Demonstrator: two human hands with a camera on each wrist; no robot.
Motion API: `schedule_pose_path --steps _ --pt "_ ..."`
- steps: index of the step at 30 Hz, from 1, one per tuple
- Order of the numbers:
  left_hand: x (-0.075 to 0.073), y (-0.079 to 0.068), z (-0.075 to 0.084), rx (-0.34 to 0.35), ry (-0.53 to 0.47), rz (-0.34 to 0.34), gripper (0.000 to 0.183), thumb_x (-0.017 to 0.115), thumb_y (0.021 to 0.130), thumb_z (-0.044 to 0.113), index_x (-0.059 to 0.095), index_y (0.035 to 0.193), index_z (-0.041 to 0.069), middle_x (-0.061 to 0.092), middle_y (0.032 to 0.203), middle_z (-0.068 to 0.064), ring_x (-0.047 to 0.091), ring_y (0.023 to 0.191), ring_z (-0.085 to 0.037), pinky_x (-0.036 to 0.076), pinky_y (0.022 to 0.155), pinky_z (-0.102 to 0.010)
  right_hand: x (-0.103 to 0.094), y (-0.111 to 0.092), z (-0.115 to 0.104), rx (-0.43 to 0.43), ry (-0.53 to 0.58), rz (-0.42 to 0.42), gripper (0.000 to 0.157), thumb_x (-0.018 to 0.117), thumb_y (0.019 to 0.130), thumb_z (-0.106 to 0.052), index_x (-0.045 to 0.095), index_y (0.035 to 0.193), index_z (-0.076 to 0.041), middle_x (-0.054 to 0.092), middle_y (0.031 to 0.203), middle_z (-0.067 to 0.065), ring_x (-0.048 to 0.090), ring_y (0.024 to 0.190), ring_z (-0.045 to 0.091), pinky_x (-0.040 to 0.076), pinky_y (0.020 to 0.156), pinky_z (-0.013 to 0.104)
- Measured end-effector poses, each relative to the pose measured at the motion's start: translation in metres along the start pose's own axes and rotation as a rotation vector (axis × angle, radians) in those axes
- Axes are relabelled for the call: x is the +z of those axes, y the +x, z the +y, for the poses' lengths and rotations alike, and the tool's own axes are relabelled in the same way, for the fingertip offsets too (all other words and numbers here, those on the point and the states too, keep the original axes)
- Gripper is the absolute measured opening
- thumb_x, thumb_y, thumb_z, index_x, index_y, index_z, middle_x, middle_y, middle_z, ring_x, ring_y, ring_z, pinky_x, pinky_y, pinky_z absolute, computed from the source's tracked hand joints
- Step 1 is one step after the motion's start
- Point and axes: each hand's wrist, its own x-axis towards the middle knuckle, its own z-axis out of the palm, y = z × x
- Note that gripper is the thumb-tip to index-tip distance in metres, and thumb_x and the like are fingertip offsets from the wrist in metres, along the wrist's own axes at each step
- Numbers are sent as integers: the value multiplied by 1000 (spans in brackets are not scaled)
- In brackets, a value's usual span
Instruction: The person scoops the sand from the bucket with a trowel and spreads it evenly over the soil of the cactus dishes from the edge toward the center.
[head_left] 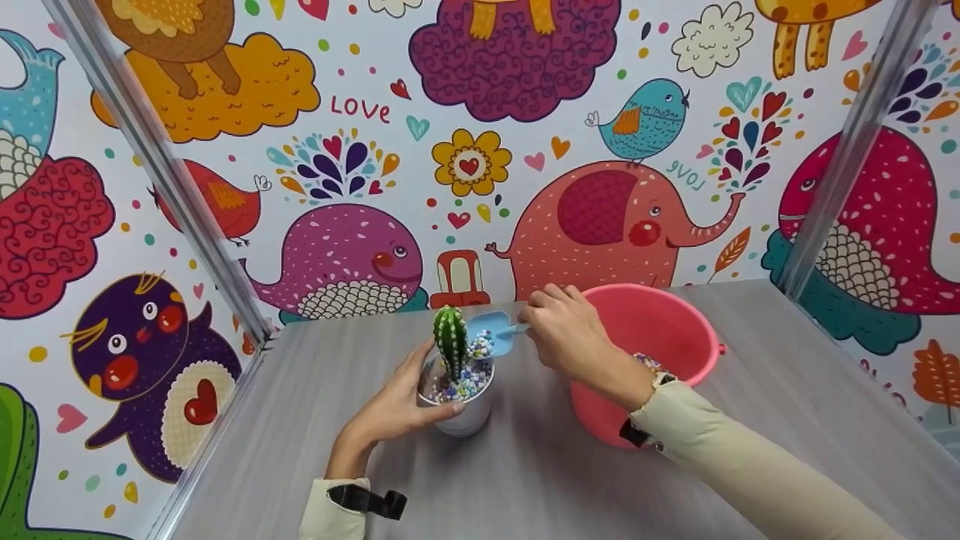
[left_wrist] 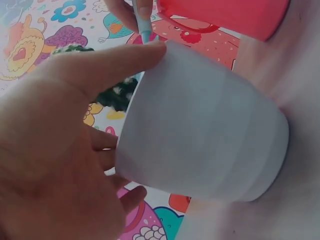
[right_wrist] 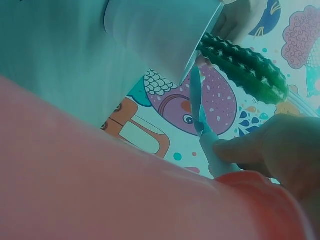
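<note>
A green cactus stands upright in a white pot filled with small multicoloured pebbles. My left hand holds the pot, its thumb at the near side of the rim and its fingers round the left and far side. In my right hand is the handle of a small light-blue shovel. The blade, bearing some pebbles, is over the pot's right rim beside the cactus. In the right wrist view the shovel appears edge-on near the rim; its pebbles are hidden there.
A pink bucket stands right of the pot, under my right forearm, with more coloured pebbles partly visible inside. The grey table ends at a wall printed with cartoon animals. Metal posts rise at both back corners.
</note>
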Motion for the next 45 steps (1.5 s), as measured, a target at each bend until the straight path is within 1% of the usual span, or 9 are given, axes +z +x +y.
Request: schedule_pose_path --steps 5,9,15,21,27,32,36,40,45 --pt "6 1 3 -82 42 66 128 95 73 60 26 169 12 27 171 -17 31 160 -42 35 126 -70 2 0 -1 -20 -40 20 14 87 88 -10 85 101 -15 76 97 3 62 94 24 47 77 39" --pt "9 2 2 -108 22 86 123 96 73 59 30 164 10 31 163 -18 36 156 -40 37 126 -67 4 -1 -1 -49 -74 64 15 82 89 -6 85 99 -16 76 97 3 62 93 25 48 78 39" --pt "7 2 0 -104 -3 78 124 96 72 60 30 164 9 33 164 -17 35 157 -39 35 127 -67 5 -1 -2 -50 -79 79 15 85 87 -7 85 100 -15 76 97 3 63 93 25 49 78 39" --pt "3 1 -2 -92 -6 60 122 96 73 60 31 165 13 33 168 -16 34 159 -41 34 126 -71 5 0 -3 -43 -58 74 18 89 85 -11 85 101 -16 79 100 2 64 95 24 49 79 38" --pt "-1 0 -7 -79 -31 39 119 97 74 55 33 167 16 35 171 -16 35 159 -42 33 127 -71 4 1 -4 -38 -34 90 17 88 87 -12 87 104 -17 81 103 3 64 96 24 49 78 38" --pt "-3 -1 -8 -88 -56 20 119 97 75 52 32 169 19 34 173 -16 33 161 -43 30 127 -73 4 2 -5 -38 -21 128 16 88 89 -12 86 104 -16 81 102 2 63 93 23 46 75 37" --pt "-4 -1 -9 -85 -57 23 119 97 76 51 32 169 17 36 171 -17 40 156 -41 35 125 -72 4 2 -6 -39 -3 145 18 87 91 -13 85 108 -17 80 102 1 63 93 22 44 75 36" --pt "-5 -1 -10 -80 -50 43 121 99 73 50 32 169 16 41 162 -15 49 147 -36 42 123 -66 4 2 -7 -39 9 163 25 89 88 -13 84 112 -18 80 103 0 62 95 21 44 75 36" --pt "-5 -1 -12 -87 -71 55 123 101 72 48 33 169 14 43 158 -14 51 144 -34 45 123 -60 5 3 -6 -33 22 179 25 89 89 -10 85 112 -16 80 103 0 62 95 21 44 75 36"
